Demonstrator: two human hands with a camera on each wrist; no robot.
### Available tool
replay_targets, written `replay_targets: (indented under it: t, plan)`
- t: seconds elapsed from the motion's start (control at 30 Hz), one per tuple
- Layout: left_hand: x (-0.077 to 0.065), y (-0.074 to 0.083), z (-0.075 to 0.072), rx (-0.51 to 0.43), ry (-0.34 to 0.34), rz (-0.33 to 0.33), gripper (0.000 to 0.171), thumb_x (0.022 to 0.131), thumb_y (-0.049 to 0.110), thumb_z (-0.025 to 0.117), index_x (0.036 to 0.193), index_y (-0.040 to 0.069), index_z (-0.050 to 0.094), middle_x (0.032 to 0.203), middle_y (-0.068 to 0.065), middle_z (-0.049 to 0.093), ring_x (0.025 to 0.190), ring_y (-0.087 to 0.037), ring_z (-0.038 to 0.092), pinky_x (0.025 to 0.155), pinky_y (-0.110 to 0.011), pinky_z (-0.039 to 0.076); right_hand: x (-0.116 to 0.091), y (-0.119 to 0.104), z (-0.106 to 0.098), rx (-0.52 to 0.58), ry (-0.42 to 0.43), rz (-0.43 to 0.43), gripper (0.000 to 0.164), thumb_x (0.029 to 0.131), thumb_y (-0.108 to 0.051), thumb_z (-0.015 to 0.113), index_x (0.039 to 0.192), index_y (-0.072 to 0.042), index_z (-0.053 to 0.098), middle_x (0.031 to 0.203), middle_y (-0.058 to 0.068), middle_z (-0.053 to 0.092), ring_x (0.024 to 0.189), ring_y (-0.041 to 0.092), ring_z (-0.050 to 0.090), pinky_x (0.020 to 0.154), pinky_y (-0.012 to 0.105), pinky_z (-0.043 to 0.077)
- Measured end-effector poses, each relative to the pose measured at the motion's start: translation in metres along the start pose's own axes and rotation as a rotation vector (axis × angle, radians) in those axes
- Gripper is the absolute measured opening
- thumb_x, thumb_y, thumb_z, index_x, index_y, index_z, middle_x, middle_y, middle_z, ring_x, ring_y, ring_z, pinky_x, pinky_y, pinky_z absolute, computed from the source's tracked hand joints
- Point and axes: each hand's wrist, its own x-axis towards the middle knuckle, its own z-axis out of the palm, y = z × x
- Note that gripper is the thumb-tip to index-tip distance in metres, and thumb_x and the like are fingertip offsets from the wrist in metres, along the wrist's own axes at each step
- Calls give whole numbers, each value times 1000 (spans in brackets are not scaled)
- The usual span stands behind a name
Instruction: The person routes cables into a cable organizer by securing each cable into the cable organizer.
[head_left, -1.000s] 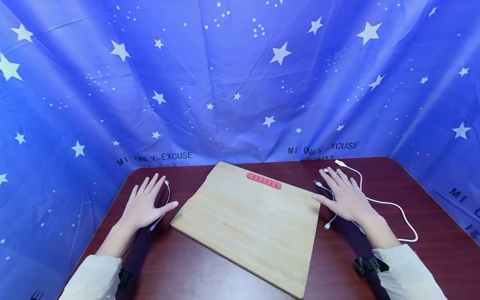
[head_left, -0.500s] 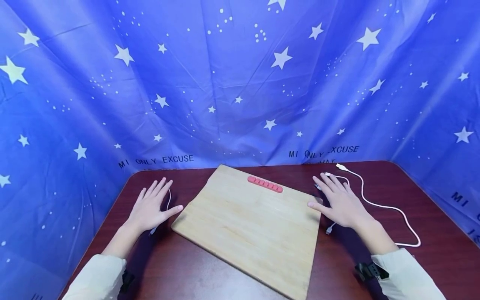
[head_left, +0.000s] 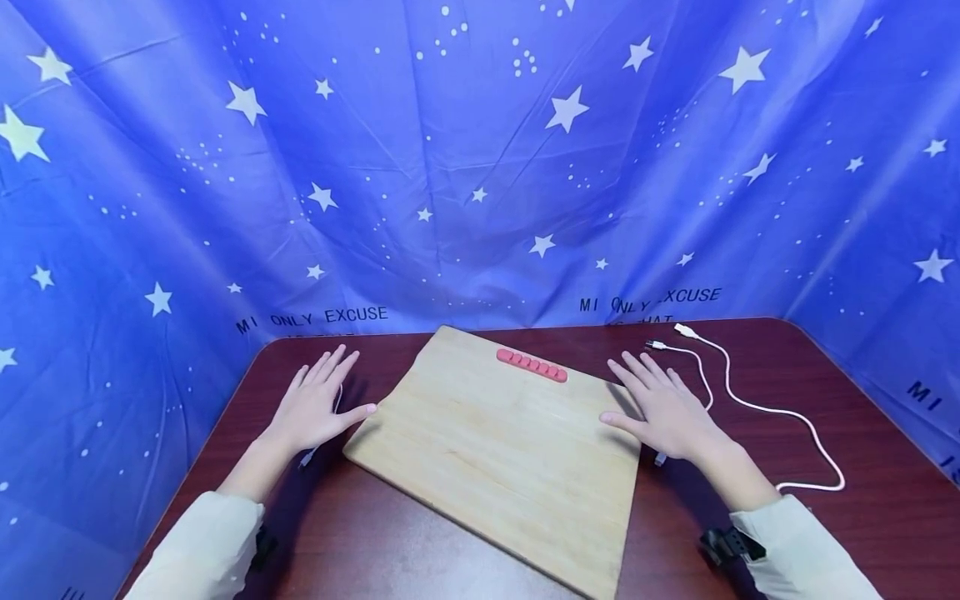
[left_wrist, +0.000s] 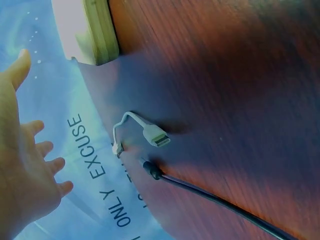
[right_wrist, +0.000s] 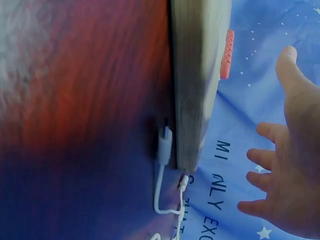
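A pale wooden board (head_left: 495, 458) lies at a slant on the dark red table, with a pink strip of cable clips (head_left: 532, 365) along its far edge. My left hand (head_left: 311, 412) hovers with fingers spread by the board's left edge, above a short white USB cable (left_wrist: 135, 117) that it partly hides in the head view. Over the board's right corner my right hand (head_left: 667, 421) is held flat, thumb reaching inward. It partly covers several white cables; one plug (right_wrist: 164, 147) shows beside the board in the right wrist view. Neither hand holds anything.
A long white cable (head_left: 772, 410) curves across the right side of the table. A black cable (left_wrist: 215, 197) lies near the short white one on the left. Blue star-printed cloth (head_left: 480, 150) hangs around the table's back and sides.
Both hands have drifted inward toward the board. The right thumb and fingers now overlap its corner more, and a white cable plug behind that hand has come into sight.
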Motion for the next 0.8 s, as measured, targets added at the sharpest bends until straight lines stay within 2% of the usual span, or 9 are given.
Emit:
replay_targets:
  t: [0.3, 0.57, 0.8]
  plan:
    - [14, 5, -2, -5, -5, 48, 88, 81, 58, 64, 150, 13, 32, 157, -17, 29, 145, -41, 25, 119, -62, 15, -5, -8, 7, 14, 13, -44, 82, 85, -61, 59, 148, -14, 37, 155, 18, 33, 144, 43, 26, 115, 65, 24]
    - [21, 14, -4, -2, 21, 111, 85, 80, 54, 66, 148, 12, 36, 156, -17, 32, 143, -41, 29, 117, -63, 20, -13, -16, 10, -2, 64, -112, 81, 81, -61, 64, 143, -11, 45, 149, 19, 43, 140, 44, 33, 111, 64, 31]
    - [28, 23, 0, 3, -11, 127, 85, 80, 56, 65, 147, 12, 37, 156, -15, 33, 144, -38, 29, 119, -61, 20, -20, -22, 14, 35, 61, -127, 79, 80, -59, 65, 141, -11, 48, 147, 18, 46, 137, 45, 37, 107, 66, 35]
